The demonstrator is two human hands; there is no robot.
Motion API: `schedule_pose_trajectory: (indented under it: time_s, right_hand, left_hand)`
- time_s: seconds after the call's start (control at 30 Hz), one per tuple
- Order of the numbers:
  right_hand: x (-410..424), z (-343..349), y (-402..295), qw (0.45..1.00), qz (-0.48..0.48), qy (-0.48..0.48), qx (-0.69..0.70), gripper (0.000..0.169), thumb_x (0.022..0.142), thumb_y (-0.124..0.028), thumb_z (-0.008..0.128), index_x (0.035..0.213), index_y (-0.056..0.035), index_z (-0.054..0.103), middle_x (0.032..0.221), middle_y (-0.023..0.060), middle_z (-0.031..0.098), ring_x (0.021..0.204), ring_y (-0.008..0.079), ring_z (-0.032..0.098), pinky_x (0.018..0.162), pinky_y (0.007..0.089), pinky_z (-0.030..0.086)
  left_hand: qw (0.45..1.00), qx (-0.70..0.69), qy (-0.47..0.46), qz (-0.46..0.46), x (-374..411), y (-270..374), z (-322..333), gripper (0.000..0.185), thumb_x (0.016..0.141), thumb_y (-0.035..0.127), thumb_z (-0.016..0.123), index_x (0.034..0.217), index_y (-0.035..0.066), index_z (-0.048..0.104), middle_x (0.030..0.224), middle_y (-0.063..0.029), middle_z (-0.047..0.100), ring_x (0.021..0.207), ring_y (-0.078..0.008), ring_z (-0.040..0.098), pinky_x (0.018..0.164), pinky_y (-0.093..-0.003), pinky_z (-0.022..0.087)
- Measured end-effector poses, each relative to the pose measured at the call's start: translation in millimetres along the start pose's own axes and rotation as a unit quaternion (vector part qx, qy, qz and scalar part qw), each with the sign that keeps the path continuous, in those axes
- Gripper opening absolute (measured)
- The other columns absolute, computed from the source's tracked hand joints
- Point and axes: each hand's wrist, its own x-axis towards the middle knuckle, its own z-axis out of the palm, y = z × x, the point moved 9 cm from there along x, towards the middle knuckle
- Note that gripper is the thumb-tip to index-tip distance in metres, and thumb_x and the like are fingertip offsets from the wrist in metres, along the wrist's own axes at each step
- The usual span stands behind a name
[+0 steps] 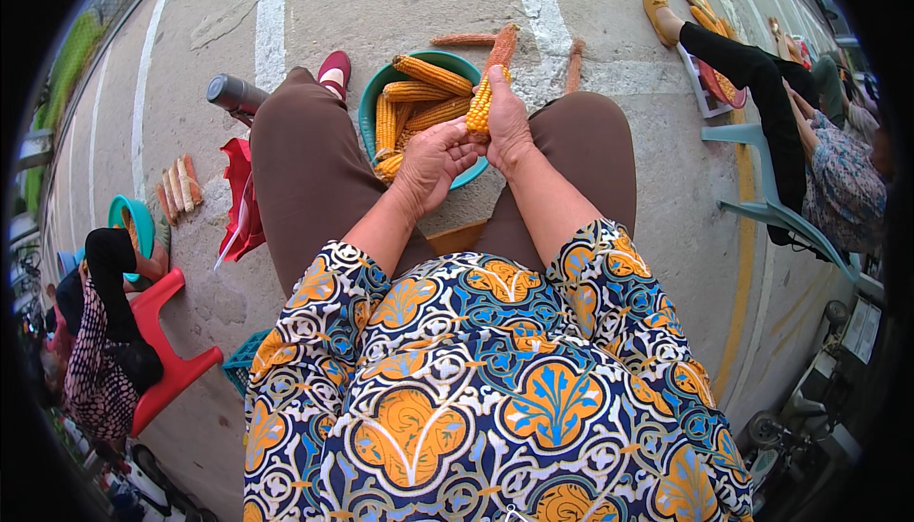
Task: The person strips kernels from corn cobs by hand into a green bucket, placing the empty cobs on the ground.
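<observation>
An ear of yellow corn (480, 109) is gripped in my right hand (508, 118) above a teal plastic basin (367, 104). A bare reddish cob (503, 47) juts out past my right thumb; whether it is part of the same ear I cannot tell. My left hand (437, 161) has its thumb and fingers curled at the ear's lower end. Several whole corn ears (432, 75) lie in the basin, with loose kernels (405, 138) between them. The basin stands on the concrete between my knees.
Bare cobs (463, 40) lie beyond the basin, and another cob (575, 65) to its right. A grey bottle (235, 93) and red bag (239, 197) are by my left leg. People sit on a red stool (168, 350) at left and a pale-blue chair (778, 215) at right.
</observation>
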Motion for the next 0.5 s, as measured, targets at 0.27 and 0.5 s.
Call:
schedule_pose_trajectory:
  time_s: [0.27,0.5]
  right_hand:
    - [-2.5,7.8,-15.0,0.992,-0.098,-0.02,-0.074,0.04,0.089,-0.042,0.048,0.092,-0.002,0.052,0.076,0.0021,0.049,0.064,0.0099,0.048,0.059,0.024,0.041]
    - [-2.9,16.9,-15.7,0.952,-0.186,-0.042,-0.238,0.042,0.089,-0.041,0.049,0.096,0.0001,0.051,0.077,0.0013,0.049,0.066,0.0086,0.045,0.06,0.0241,0.04]
  left_hand:
    - [0.997,-0.068,-0.036,-0.002,1.1,-2.4,4.9,0.025,0.089,0.013,0.042,0.109,-0.001,0.05,0.091,-0.0064,0.058,0.081,-0.0124,0.057,0.074,-0.0242,0.049]
    - [0.996,-0.05,0.075,-0.013,0.0,-8.4,-11.2,0.022,0.084,0.004,0.041,0.102,-0.002,0.054,0.092,-0.0045,0.056,0.074,-0.0106,0.053,0.069,-0.0192,0.046]
